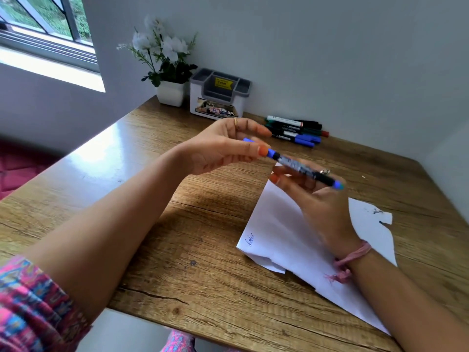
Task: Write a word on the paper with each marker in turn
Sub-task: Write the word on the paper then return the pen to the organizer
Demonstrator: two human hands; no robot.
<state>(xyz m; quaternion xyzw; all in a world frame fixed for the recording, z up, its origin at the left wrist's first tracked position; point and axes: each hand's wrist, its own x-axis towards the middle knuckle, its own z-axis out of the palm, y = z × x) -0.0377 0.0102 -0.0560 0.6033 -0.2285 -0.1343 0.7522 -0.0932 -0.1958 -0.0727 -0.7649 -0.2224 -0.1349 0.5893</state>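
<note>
Marker point(295, 165) held level above paper point(279, 224); right hand point(314, 196) grips barrel; left hand point(223, 146) fingers pinch cap end.

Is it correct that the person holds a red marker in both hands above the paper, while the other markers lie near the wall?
Not quite: the marker held between the left hand and the right hand is blue, not red, as the head view shows. The rest is right: it is held above the paper, and the other markers lie near the wall.
</note>
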